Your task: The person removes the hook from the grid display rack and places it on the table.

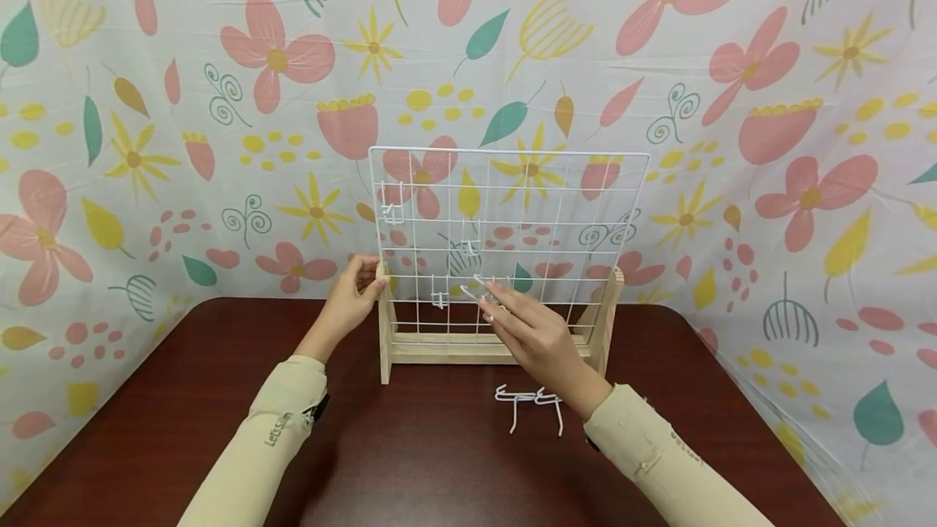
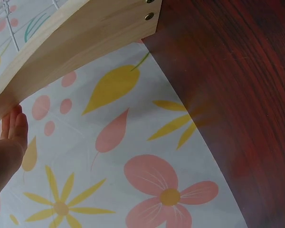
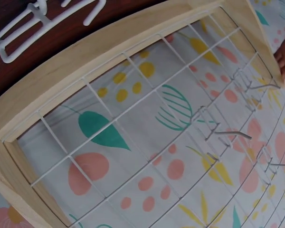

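White hook [image 1: 468, 292] pinched, right hand [image 1: 533, 338] slants leftward, left hand [image 1: 348, 299] gripping post [image 1: 385, 332].

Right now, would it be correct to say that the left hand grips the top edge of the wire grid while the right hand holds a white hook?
Not quite: the left hand grips the stand's left wooden upright, as the head view shows. The right hand does hold a white hook.

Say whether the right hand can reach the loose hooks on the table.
Probably yes: the loose hooks lie on the table near the right hand, with nothing covering them. It seems to hold another hook, though, so its grip may need freeing first.
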The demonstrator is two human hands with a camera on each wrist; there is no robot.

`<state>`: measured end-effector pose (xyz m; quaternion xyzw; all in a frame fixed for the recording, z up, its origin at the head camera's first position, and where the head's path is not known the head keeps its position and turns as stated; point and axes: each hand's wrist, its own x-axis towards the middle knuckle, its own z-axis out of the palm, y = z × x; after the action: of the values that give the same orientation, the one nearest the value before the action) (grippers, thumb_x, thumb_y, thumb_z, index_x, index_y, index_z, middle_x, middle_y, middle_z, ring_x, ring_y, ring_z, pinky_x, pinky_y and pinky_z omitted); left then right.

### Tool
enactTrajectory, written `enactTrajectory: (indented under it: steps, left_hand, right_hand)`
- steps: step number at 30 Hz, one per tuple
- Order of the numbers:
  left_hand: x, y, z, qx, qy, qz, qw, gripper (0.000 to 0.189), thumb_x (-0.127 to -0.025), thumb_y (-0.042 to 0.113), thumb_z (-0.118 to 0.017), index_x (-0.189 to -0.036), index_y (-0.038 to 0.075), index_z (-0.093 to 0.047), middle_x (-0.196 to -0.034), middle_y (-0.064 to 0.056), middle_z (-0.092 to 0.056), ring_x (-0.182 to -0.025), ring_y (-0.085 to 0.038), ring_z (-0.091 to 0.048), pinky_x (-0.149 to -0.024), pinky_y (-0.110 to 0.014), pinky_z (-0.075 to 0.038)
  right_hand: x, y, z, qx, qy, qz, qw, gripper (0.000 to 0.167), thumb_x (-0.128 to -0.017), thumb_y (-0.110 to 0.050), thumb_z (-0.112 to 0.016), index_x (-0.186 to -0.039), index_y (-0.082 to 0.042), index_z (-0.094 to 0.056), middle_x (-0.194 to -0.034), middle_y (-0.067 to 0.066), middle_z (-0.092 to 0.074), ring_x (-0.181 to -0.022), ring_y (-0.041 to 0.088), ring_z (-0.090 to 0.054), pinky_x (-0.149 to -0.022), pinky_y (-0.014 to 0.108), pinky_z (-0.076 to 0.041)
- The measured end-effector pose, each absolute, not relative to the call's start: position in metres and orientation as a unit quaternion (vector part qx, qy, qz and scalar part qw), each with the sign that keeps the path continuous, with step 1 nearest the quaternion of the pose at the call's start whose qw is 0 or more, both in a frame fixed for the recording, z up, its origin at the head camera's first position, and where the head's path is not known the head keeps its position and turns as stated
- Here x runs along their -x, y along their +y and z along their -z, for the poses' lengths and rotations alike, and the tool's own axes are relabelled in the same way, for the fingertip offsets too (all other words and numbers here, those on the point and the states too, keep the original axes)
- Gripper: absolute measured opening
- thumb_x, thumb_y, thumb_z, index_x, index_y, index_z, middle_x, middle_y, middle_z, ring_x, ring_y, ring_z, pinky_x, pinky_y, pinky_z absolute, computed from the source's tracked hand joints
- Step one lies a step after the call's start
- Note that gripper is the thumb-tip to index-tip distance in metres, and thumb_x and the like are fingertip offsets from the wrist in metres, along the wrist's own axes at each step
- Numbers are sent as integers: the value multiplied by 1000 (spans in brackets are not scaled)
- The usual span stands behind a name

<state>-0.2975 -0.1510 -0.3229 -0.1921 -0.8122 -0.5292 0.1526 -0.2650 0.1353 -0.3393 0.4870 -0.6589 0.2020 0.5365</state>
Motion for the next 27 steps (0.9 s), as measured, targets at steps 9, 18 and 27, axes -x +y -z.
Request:
enactTrajectory:
  steps: [9,18,27]
  left_hand:
    - [299,-151,323,192,-812,529,151,34,-96,0,-55,-123,-16,-43,-118,-36,-52,-113,-46,-52,-101,-54,-41]
    - [330,-161,350,197,-815,520,164,34,-98,8,-56,-126,-7,-45,-119,-28,-55,-113,-39,-54,-101,-50,-42]
    - [328,-161,353,196,-814,520,170,34,-97,7,-56,-125,-9,-46,-116,-29,-56,-111,-40,-55,-98,-50,-44]
  right_hand:
    - [264,139,346,-503,-655,-178,536,22,-98,-11,-58,-109,1,-71,-115,20,-67,-99,31,-67,-87,38,-54]
    - [263,143,352,-516,-656,-145,532,23,-99,-10,-54,-110,1,-71,-112,20,-68,-100,30,-67,-85,36,-55]
    - [262,146,362,-535,-649,-112,529,25,-100,-10,-51,-112,1,-69,-115,22,-66,-100,32,-67,-86,38,-55]
